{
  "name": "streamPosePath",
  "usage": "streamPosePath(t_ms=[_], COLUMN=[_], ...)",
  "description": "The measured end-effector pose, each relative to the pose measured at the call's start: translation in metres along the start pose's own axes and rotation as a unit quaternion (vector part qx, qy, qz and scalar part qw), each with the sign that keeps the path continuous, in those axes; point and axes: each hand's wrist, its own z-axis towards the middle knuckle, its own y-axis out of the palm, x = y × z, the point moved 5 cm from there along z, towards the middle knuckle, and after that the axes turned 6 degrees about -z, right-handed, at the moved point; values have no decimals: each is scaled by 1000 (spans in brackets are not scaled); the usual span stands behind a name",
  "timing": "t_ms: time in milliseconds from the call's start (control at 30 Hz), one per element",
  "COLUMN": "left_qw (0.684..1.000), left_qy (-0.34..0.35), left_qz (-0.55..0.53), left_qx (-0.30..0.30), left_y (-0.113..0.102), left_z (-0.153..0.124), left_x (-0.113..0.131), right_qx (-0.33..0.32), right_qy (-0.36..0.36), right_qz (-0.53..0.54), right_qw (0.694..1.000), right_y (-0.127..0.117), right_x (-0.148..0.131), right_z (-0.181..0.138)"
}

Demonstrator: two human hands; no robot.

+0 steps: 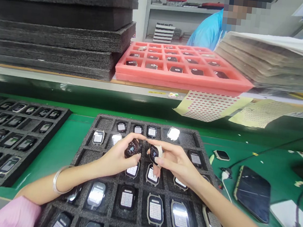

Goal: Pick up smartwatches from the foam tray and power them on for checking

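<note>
My left hand (127,154) is closed around a black smartwatch case (133,148) with a lit dial. Just to its right, my right hand (169,157) pinches a smartwatch with a pale case (154,154), its dark screen also lit. Both hands are above a black foam tray (110,189), index fingertips nearly meeting. In the tray's compartments lie several smartwatches with lit white screens, among them a black one (127,197) and a silver one (155,209). My hands and arms hide some compartments.
A second foam tray of watches (65,118) lies at left. On the right are a loose watch (221,155), a phone (253,194) and cables (228,173). Above, a shelf holds black foam slabs (53,36), a pink foam tray (182,83) and stacked sheets (272,65). A person (206,30) is behind.
</note>
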Motion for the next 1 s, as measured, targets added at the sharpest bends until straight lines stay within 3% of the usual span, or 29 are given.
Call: streamPosePath(t_ms=[233,433,633,1000], left_qw=[1000,981,948,956], left_qy=[-29,-94,-127,-126], left_qz=[3,-169,-290,-263], left_qx=[-7,-30,10,3], left_y=[1,2,0,0], left_z=[-2,-2,3,4], left_x=[-3,-12,-14,-16], right_qx=[2,7,69,81], right_qy=[4,20,40,46], right_qz=[37,89,75,83], right_qw=[999,996,994,992], right_y=[5,8,1,0], right_x=[-4,-7,-2,-3], right_z=[-1,0,0,0])
